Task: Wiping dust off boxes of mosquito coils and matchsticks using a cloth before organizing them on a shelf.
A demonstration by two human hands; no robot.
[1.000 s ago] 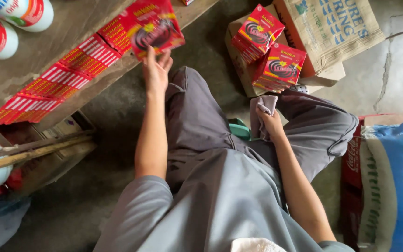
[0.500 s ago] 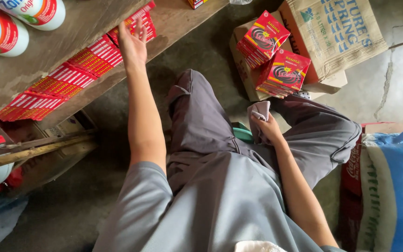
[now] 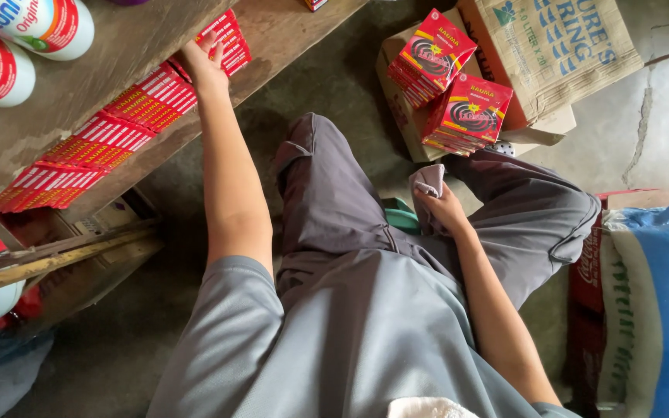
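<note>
Left hand pressing the last red box into the row on the shelf

Head view: the left hand (image 3: pixel 204 62) lies fingers flat on the end red box (image 3: pixel 228 40) of the shelf (image 3: pixel 288 31) row, grip not closed round it; a hard push could topple neighbouring boxes just behind the grip. The right hand (image 3: pixel 444 207) grips a grey cloth (image 3: pixel 429 181) (resting on the thigh). A second ago the left hand held that box in the air, short of the row.
</note>
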